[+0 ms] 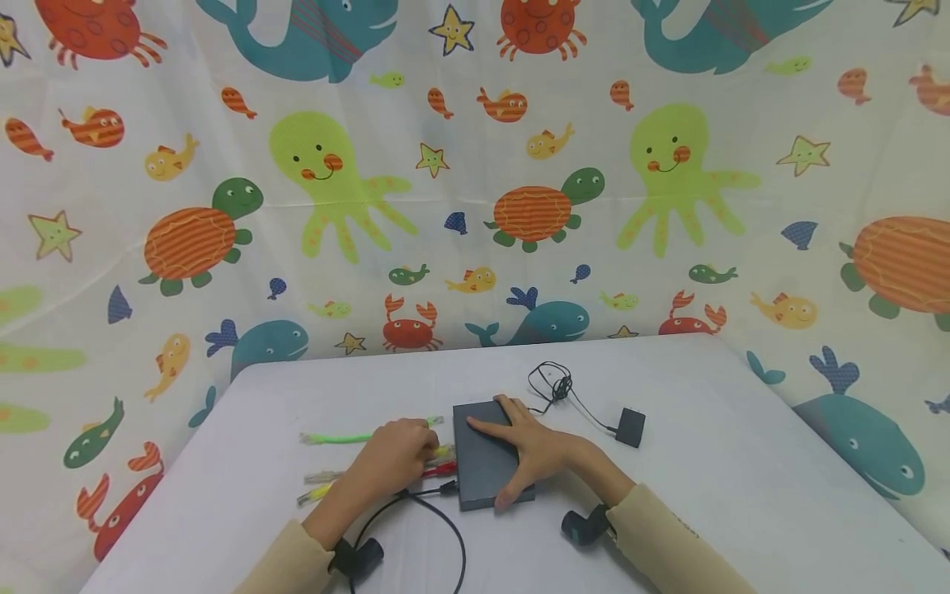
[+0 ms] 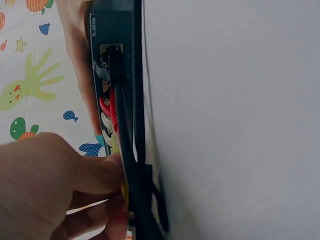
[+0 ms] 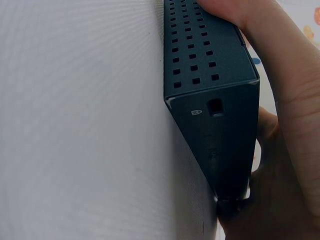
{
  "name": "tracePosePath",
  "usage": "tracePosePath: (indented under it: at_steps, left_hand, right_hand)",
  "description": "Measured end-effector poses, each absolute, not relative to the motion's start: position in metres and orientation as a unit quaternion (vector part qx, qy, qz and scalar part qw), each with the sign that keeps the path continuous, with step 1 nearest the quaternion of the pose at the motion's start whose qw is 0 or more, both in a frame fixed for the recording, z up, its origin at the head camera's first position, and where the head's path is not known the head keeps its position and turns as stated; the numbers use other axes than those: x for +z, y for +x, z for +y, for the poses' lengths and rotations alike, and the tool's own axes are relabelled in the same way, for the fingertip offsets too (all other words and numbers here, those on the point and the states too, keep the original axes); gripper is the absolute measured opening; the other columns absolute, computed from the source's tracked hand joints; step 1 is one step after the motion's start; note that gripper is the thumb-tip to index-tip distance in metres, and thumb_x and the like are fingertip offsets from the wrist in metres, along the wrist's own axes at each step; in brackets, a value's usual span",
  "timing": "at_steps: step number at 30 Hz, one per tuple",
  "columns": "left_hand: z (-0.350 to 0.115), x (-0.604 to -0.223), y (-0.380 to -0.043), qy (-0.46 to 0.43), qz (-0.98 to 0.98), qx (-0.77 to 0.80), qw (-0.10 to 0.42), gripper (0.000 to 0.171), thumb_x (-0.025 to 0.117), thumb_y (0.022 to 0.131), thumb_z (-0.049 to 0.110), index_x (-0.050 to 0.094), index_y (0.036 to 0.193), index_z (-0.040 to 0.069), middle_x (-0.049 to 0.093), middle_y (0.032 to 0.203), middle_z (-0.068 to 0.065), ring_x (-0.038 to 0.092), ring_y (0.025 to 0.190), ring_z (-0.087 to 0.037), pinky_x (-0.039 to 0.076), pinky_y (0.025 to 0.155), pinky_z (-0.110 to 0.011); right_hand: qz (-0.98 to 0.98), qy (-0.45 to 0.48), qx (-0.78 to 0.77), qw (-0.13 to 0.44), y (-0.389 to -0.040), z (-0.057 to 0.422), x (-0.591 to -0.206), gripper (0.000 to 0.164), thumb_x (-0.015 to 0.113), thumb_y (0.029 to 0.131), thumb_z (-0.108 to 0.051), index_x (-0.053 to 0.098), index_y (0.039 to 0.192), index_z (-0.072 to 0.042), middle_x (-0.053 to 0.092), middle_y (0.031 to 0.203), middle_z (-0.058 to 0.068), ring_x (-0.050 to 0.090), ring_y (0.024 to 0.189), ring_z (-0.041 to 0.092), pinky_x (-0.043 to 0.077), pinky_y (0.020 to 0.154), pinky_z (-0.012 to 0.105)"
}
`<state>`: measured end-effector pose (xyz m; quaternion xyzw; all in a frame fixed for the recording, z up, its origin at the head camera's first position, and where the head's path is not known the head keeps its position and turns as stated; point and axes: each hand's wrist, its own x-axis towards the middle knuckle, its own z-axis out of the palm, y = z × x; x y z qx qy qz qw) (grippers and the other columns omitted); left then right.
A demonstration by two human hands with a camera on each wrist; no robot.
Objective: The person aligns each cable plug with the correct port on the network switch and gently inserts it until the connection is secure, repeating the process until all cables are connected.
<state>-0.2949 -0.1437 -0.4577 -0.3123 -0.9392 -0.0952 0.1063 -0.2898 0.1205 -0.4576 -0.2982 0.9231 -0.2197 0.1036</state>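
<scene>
A dark network switch (image 1: 482, 458) lies on the table under my right hand (image 1: 538, 450). The right fingers spread across its top to the far edge. In the right wrist view, the thumb (image 3: 225, 6) folds onto its vented side. My left hand (image 1: 397, 454), at the port side, pinches a yellow network cable (image 2: 115, 144) between thumb and fingers close to the ports. Along that side, a black cable plug (image 2: 116, 62), a red network cable (image 1: 439, 470) and a white plug (image 2: 106, 122) sit at the ports. The left fingertips are partly hidden in the head view.
A green network cable (image 1: 341, 439) lies beyond the left hand. Pale cable ends (image 1: 322, 477) stick out left of the forearm. A black cable (image 1: 462, 540) loops toward the near edge. A power adapter (image 1: 631, 427) with a bundled cord (image 1: 562, 386) lies to the right.
</scene>
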Motion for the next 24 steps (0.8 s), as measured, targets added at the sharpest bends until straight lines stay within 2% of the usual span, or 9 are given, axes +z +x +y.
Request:
tracePosePath:
  at_steps: [15,24]
  left_hand:
    - [-0.1423,-0.4579,-0.2917,-0.307,-0.941,-0.083,0.116,0.014,0.074,0.079,0.008,0.077,0.089,0.017,0.068,0.08,0.006,0.057,0.069,-0.005,0.052,0.066,-0.025]
    - [-0.1414,-0.4589,-0.2924,-0.309,-0.94,-0.075,0.126,0.012,0.075,0.078,0.008,0.076,0.086,0.017,0.067,0.078,0.007,0.052,0.065,-0.004,0.049,0.063,-0.023]
  right_hand:
    - [0.924,-0.3,-0.216,0.102,-0.2915,0.1211,-0.4611,0.111,0.082,0.058,-0.065,0.021,0.149,-0.048,-0.005,0.163,0.015,0.001,0.148,0.037,0.025,0.108,0.067]
    - [0.923,-0.302,-0.215,0.102,-0.2912,0.1214,-0.46,0.111,0.082,0.058,-0.065,0.021,0.15,-0.048,-0.006,0.163,0.015,0.001,0.148,0.036,0.025,0.108,0.066]
